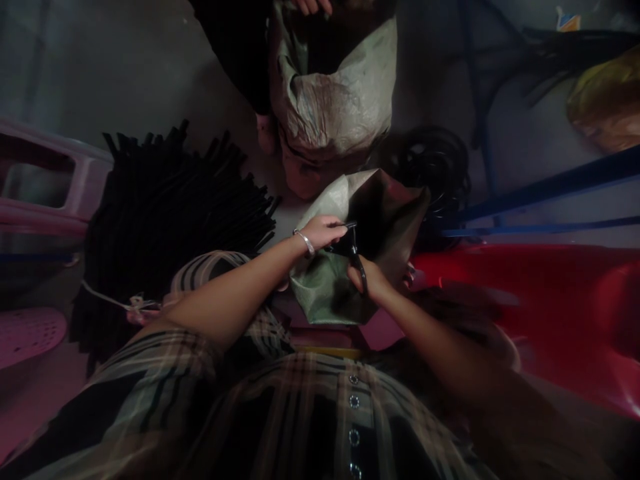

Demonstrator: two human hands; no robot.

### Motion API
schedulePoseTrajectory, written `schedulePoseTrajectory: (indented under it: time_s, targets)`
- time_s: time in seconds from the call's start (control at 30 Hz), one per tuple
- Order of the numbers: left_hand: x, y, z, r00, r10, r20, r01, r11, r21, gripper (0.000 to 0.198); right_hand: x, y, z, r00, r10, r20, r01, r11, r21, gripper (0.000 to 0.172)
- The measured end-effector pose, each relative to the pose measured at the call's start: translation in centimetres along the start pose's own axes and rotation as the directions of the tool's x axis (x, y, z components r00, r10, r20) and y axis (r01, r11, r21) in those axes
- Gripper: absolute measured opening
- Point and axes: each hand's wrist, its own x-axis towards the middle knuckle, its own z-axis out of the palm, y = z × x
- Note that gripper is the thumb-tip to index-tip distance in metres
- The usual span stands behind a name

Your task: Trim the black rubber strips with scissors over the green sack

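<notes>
Over the mouth of an open greenish-grey sack [327,287], my left hand [324,232] pinches a small black ribbed piece [351,225] between its fingertips. A silvery bracelet circles that wrist. My right hand [369,280] is wrapped round the black handles of scissors [361,272], whose blades point up toward the black piece. Whether the blades touch it cannot be made out. The inside of the sack is dark, and its contents are hidden.
A larger sack [345,100] stands ahead, with another person's hand [314,7] at its top. Black strips [175,200] lie bundled at left beside a pink plastic stool [93,180]. At right are a black coil [435,167], blue bars [560,190] and a red surface [500,293].
</notes>
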Motion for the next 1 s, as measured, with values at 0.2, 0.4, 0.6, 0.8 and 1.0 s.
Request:
schedulePoseTrajectory:
  time_s: [0.2,0.4,0.6,0.8,1.0]
  targets:
    - [0.0,-0.2,0.8,0.999,-0.029,0.039,0.031,0.999,-0.042,0.01,-0.3,-0.8,-0.5,0.999,0.03,0.016,-0.03,1.0,-0.003,0.021]
    - [-0.2,-0.6,1.1,0.998,-0.006,0.056,0.008,0.999,-0.042,0.012,-0.3,-1.3,-0.8,0.997,0.067,0.026,-0.067,0.997,-0.026,0.019]
    - [-0.3,-0.4,1.3,0.998,0.002,0.055,0.0,0.999,-0.05,0.01,-0.2,-0.4,-0.4,1.0,0.01,-0.006,-0.01,1.0,-0.004,0.018]
    - [-0.3,-0.5,1.2,0.996,0.015,0.085,-0.007,0.996,-0.091,0.011,0.2,0.1,0.1,1.0,0.01,-0.006,-0.01,1.0,0.013,0.019]
    - [-0.3,-0.4,0.9,0.994,0.006,0.105,0.004,0.996,-0.09,0.012,0.2,-0.7,-0.3,0.999,0.048,-0.003,-0.048,0.999,-0.012,0.02]
